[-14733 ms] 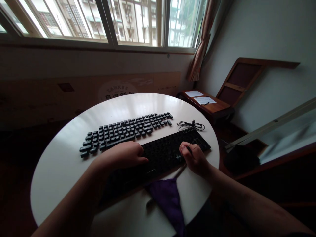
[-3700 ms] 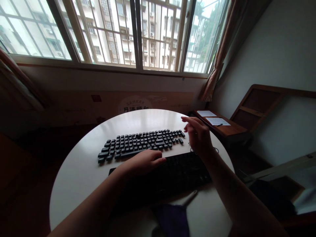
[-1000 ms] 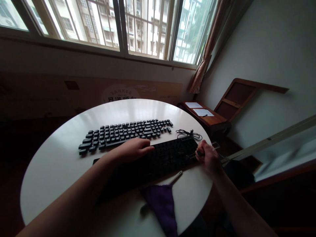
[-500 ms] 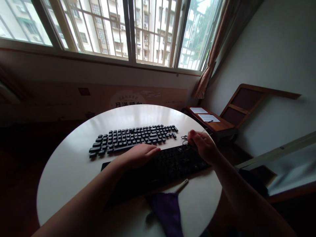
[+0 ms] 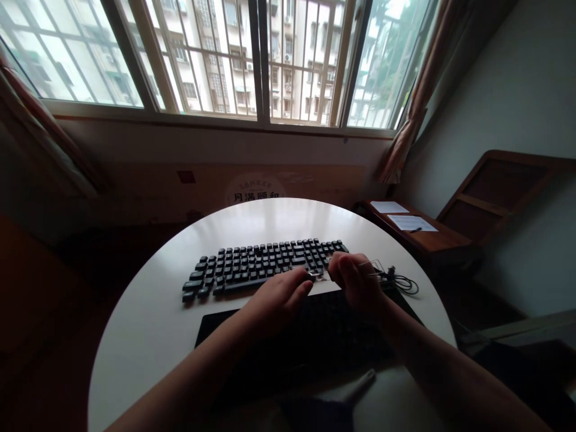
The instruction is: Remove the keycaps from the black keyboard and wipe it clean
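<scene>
The right hand (image 5: 353, 277) had its grip closed around a thin metal-wire tool (image 5: 375, 261), above the black rectangular keyboard (image 5: 324, 339) on the round white desk (image 5: 144, 342). The left hand (image 5: 281, 295) was at a small dark piece (image 5: 311, 276); whether its grip pinched this, I could not tell. Black plastic keycaps (image 5: 298, 261) stood in rows behind

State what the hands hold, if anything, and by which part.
Right hand: the wire tool, by its middle. Left hand: seemingly a small dark piece; which part cannot be told.
</scene>
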The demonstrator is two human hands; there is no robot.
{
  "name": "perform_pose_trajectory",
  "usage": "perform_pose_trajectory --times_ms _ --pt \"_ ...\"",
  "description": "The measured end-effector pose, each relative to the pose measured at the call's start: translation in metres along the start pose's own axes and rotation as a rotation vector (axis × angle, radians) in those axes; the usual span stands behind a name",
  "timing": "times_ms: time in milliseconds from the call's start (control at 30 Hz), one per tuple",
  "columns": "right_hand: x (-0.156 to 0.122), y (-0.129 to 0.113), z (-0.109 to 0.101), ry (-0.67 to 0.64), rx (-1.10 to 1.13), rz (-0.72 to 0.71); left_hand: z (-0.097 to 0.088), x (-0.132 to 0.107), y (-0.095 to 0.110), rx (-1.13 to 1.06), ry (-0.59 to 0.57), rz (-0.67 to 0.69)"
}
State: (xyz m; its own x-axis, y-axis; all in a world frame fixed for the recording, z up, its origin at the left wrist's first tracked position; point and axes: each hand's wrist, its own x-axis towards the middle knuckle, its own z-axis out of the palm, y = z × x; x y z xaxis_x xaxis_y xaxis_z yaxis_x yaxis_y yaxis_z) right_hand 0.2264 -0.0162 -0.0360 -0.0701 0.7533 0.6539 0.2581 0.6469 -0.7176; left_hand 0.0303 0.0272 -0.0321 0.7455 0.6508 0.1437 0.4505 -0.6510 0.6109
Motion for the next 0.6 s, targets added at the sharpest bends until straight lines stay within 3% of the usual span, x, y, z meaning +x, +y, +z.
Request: perform_pose_trajectory --times_ms 367,600 --pt "-0.0026 -0.0062 -0.0007 -0.108 -0.12 -0.206 -0.0001 0.0004 0.0033 -0.181 -0.03 -0.038" --pt "0.0011 -0.0083 -0.0093 0.03 -0.195 -0.243 -0.0015 0.0018 0.003 -0.165 -0.03 -0.062"
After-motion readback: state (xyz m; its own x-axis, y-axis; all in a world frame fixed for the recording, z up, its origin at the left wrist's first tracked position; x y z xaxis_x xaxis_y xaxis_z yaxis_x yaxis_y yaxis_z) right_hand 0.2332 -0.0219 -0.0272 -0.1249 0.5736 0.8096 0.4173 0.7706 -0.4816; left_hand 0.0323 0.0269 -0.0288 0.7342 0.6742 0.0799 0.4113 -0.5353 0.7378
